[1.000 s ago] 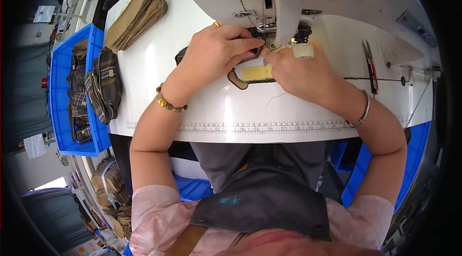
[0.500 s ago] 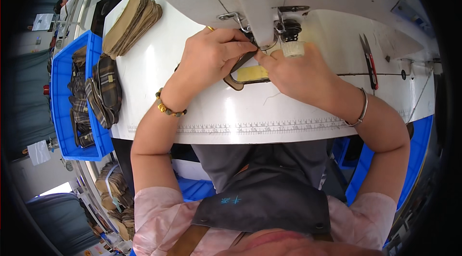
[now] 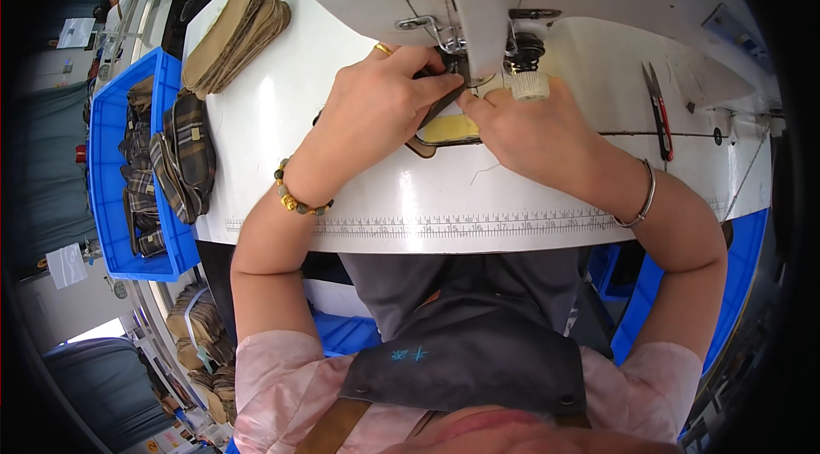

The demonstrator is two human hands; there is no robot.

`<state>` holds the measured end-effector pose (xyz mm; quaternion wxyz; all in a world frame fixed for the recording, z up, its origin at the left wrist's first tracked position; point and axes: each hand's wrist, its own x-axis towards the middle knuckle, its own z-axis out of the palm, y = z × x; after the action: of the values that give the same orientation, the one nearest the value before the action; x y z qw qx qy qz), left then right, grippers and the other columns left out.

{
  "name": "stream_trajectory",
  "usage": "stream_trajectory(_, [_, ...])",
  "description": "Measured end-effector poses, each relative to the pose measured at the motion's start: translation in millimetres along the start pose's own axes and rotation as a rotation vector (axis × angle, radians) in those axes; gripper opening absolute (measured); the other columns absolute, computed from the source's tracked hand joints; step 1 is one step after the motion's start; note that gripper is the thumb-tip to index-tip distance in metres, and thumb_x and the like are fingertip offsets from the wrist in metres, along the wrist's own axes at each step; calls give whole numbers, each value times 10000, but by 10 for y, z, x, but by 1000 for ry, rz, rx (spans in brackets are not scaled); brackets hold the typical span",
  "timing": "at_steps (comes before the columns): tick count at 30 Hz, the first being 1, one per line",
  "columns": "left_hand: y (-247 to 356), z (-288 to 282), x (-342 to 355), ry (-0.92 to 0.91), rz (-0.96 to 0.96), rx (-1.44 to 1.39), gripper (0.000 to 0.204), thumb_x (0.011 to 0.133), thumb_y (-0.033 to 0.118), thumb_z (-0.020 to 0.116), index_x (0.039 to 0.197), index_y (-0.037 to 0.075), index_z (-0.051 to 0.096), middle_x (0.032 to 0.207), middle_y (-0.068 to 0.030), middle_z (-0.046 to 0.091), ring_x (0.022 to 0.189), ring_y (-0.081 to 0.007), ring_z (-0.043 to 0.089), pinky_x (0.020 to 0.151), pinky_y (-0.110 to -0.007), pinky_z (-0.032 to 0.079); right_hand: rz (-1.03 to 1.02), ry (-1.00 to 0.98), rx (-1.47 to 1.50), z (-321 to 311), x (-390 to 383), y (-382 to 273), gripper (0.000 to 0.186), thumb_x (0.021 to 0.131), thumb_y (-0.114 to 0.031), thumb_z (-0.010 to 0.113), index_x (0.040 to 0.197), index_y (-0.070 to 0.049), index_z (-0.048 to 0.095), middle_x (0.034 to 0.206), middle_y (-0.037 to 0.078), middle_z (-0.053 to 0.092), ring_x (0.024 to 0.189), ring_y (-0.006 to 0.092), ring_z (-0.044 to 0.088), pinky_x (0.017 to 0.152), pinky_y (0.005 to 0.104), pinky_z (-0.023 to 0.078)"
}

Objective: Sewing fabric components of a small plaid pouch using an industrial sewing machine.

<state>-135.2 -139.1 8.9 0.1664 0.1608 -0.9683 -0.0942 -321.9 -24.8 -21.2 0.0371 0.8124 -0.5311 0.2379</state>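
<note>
Beneath the head of a white sewing machine [image 3: 483,10], my left hand [image 3: 380,99] pinches a narrow dark strip [image 3: 439,109] with a tan end [image 3: 420,147]. The strip runs up at a slant to the presser foot, where my left fingers hide much of it. My right hand [image 3: 534,129] is closed at the strip's right side, its fingertips close to those of my left hand. What the right fingers grip is hidden, partly behind a cream knob [image 3: 530,85]. Below the fingertips, a yellow patch [image 3: 451,128] lies on the machine bed.
Red-handled thread snips [image 3: 659,117] lie at the right. A stack of tan pieces [image 3: 235,40] is at the far left of the white table [image 3: 282,129]. Beside the table's left edge, a blue crate [image 3: 107,172] holds plaid pouches [image 3: 190,155]. A printed ruler [image 3: 427,228] follows the front edge.
The whole view has shifted slightly, with the machine head a little farther right and up. Both hands stay at the presser foot, and less of the strip's tan end shows.
</note>
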Motion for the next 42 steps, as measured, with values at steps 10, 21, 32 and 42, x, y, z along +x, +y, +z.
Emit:
stream_trajectory(10, [-23,14,12,3,5,45,331,726,-41,711,1027,78,781,991,-62,719,836,-275,677,707,-376,548,25,-19,-52,58,8,37,108,798,-84,659,874,-49,727,579,87,623,532,250,655,471,373,487])
stream_trajectory(21, [28,41,18,4,-19,113,272,769,13,731,1033,63,776,953,-59,719,812,-265,684,686,-372,550,52,-11,-20,94,1,101,153,878,-196,679,813,-93,771,591,100,631,542,267,657,494,386,492])
stream_trajectory(32, [-62,60,14,68,-57,13,245,802,85,707,1021,152,791,897,-7,719,750,-241,674,642,-352,552,37,-10,-100,49,2,66,129,894,-170,657,861,-107,764,638,79,656,578,230,679,506,357,511])
stream_trajectory(42, [-78,62,-6,85,-50,-114,264,800,-13,694,1045,49,771,893,-91,716,728,-254,660,634,-339,522,40,-40,-56,6,-7,36,152,821,-101,660,957,-100,727,600,72,630,566,228,674,493,358,505])
